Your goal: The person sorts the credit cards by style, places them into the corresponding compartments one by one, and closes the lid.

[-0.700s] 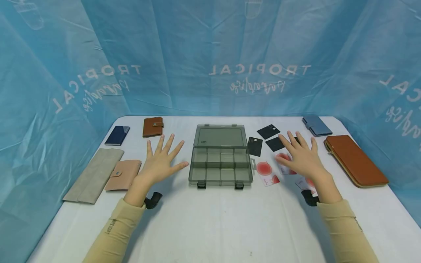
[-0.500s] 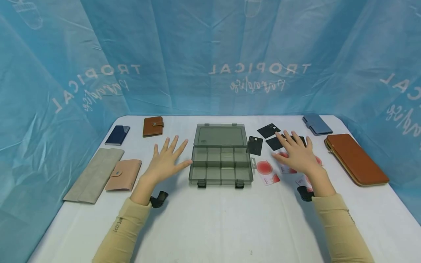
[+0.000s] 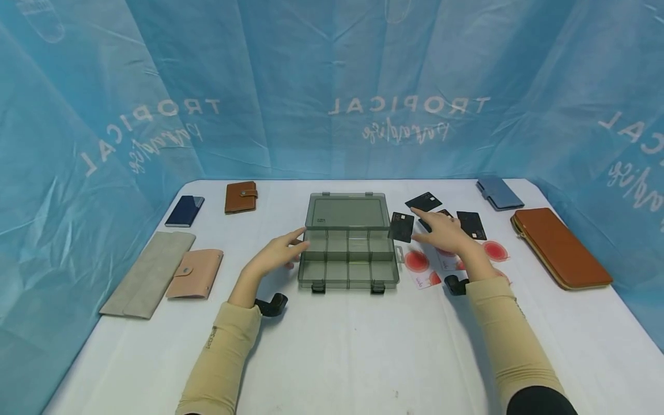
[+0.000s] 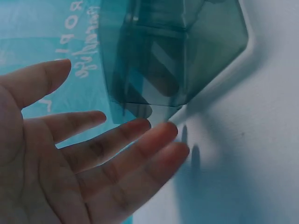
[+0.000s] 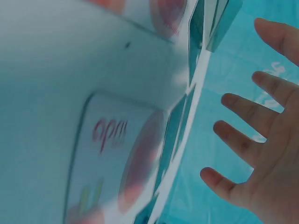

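Note:
A translucent grey-green compartment box [image 3: 346, 212] lies with its lid swung back in the middle of the table in the head view. Beside its left edge is my left hand [image 3: 272, 255], holding nothing, fingers extended; whether the fingertips touch the box cannot be told. The left wrist view shows the box [image 4: 159, 56] just past loosely straight fingers. My right hand [image 3: 446, 233] hovers over the cards with fingers extended and nothing held. It partly hides some. Around it lie black cards [image 3: 401, 227] and white cards with red circles [image 3: 417, 262]. One white card [image 5: 117, 140] shows below the right hand.
On the left are a navy booklet [image 3: 185, 211], a small brown wallet [image 3: 241, 197], a grey folder [image 3: 147, 275] and a pink snap wallet [image 3: 196, 274]. On the right are a blue wallet [image 3: 499, 193] and a long brown zip wallet [image 3: 561, 248]. Blue curtain [image 3: 332, 138] surrounds the table.
Both hands have moved inward from a spread, palm-down pose. The left has turned and come to the box's left side; the right has shifted left over the cards. The objects stay put.

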Available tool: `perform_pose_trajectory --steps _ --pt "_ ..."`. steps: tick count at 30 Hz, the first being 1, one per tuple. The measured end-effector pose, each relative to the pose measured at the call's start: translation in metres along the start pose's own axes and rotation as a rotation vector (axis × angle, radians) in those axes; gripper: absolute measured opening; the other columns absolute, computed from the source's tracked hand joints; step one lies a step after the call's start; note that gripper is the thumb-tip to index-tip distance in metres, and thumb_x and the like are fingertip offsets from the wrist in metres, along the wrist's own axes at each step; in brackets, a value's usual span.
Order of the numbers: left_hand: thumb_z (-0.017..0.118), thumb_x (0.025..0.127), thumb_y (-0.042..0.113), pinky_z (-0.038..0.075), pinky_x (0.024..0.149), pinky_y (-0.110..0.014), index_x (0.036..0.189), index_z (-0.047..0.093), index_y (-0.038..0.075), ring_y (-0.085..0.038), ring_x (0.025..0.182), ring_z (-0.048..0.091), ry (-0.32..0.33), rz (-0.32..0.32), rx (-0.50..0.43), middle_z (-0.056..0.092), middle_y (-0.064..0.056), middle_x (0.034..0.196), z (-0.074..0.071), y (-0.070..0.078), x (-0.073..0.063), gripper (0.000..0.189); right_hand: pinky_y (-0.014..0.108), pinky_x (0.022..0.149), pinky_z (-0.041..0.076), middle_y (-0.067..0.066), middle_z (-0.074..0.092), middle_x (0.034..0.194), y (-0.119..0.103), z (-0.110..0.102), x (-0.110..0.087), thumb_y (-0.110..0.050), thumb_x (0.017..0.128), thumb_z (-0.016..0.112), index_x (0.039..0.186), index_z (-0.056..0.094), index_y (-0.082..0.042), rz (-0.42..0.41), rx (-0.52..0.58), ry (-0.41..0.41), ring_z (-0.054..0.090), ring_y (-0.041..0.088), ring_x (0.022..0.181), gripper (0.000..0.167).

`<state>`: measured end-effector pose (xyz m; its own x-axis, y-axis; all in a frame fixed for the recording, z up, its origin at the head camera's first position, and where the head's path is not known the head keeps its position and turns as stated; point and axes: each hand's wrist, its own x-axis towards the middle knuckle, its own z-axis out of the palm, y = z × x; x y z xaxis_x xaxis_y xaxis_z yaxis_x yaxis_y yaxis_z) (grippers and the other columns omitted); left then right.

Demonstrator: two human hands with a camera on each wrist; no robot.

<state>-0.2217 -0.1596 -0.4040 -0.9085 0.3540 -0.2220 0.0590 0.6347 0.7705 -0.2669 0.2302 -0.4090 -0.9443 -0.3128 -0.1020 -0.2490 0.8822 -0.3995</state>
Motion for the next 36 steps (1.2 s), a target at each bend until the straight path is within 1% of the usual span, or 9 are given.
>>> perform_pose_trajectory --steps 2,7,11,14,19,22,29,33,36 --pt "0.046 0.097 0.034 0.051 0.077 -0.041 0.149 0.021 0.012 -0.029 0.089 0.06 -0.016 -0.015 -0.063 0.043 -0.023 0.135 0.001 -0.002 0.002 0.061 0.071 0.094 0.015 0.022 0.036 0.143 -0.001 0.001 0.007 -0.033 0.087 0.061 0.147 0.027 -0.014 0.005 0.008 -0.014 0.028 0.048 0.128 0.071" --pt "0.052 0.095 0.023 0.054 0.073 -0.04 0.149 0.018 0.011 -0.034 0.102 0.056 -0.051 -0.024 -0.213 0.035 -0.027 0.138 0.001 -0.012 0.009 0.065 0.073 0.093 0.016 0.024 0.035 0.142 0.0 0.004 0.022 -0.038 0.084 0.064 0.147 0.028 -0.014 0.041 -0.021 -0.057 0.03 0.05 0.125 0.075" --pt "0.061 0.09 0.018 0.054 0.073 -0.039 0.15 0.016 0.018 -0.033 0.104 0.057 -0.104 -0.007 -0.283 0.03 -0.024 0.14 -0.002 -0.024 0.012 0.075 0.076 0.094 0.011 0.028 0.027 0.143 0.002 0.005 0.032 -0.043 0.082 0.066 0.148 0.025 -0.014 0.072 -0.038 -0.103 0.024 0.054 0.127 0.082" --pt "0.067 0.085 0.015 0.054 0.074 -0.037 0.15 0.015 0.023 -0.029 0.104 0.058 -0.135 0.003 -0.311 0.028 -0.021 0.141 -0.003 -0.032 0.013 0.083 0.076 0.093 0.012 0.03 0.02 0.145 0.0 0.005 0.036 -0.043 0.081 0.067 0.148 0.023 -0.012 0.081 -0.011 -0.133 0.021 0.053 0.128 0.086" --pt "0.069 0.083 0.011 0.053 0.078 -0.037 0.15 0.013 0.026 -0.029 0.107 0.055 -0.167 0.007 -0.35 0.028 -0.021 0.142 -0.004 -0.038 0.014 0.088 0.068 0.095 0.027 0.032 0.017 0.143 -0.004 0.006 0.04 -0.04 0.077 0.072 0.148 0.022 -0.007 0.097 0.042 -0.174 0.026 0.051 0.126 0.092" --pt "0.07 0.083 0.012 0.053 0.079 -0.037 0.15 0.013 0.027 -0.029 0.107 0.054 -0.172 0.002 -0.361 0.028 -0.021 0.142 -0.004 -0.041 0.014 0.089 0.065 0.095 0.031 0.031 0.02 0.139 -0.005 0.006 0.042 -0.037 0.075 0.075 0.147 0.023 -0.004 0.125 0.047 -0.18 0.03 0.051 0.123 0.095" --pt "0.072 0.082 0.017 0.052 0.079 -0.037 0.15 0.013 0.028 -0.028 0.107 0.054 -0.178 0.009 -0.361 0.029 -0.02 0.141 -0.003 -0.042 0.014 0.091 0.061 0.094 0.034 0.028 0.025 0.133 -0.004 0.01 0.043 -0.031 0.07 0.08 0.141 0.033 -0.001 0.168 0.081 -0.133 0.036 0.046 0.117 0.09" --pt "0.071 0.082 0.016 0.052 0.079 -0.037 0.15 0.013 0.028 -0.028 0.107 0.053 -0.175 0.015 -0.349 0.029 -0.021 0.141 -0.003 -0.042 0.014 0.09 0.059 0.093 0.037 0.029 0.029 0.129 -0.001 0.012 0.046 -0.031 0.067 0.082 0.134 0.038 0.003 0.157 0.07 -0.094 0.037 0.044 0.113 0.086" --pt "0.071 0.082 0.016 0.052 0.079 -0.037 0.15 0.012 0.027 -0.028 0.106 0.052 -0.183 0.023 -0.349 0.028 -0.021 0.141 -0.003 -0.042 0.014 0.09 0.056 0.092 0.038 0.028 0.034 0.124 0.001 0.013 0.047 -0.029 0.065 0.084 0.128 0.037 0.005 0.148 0.088 -0.065 0.038 0.042 0.11 0.087"
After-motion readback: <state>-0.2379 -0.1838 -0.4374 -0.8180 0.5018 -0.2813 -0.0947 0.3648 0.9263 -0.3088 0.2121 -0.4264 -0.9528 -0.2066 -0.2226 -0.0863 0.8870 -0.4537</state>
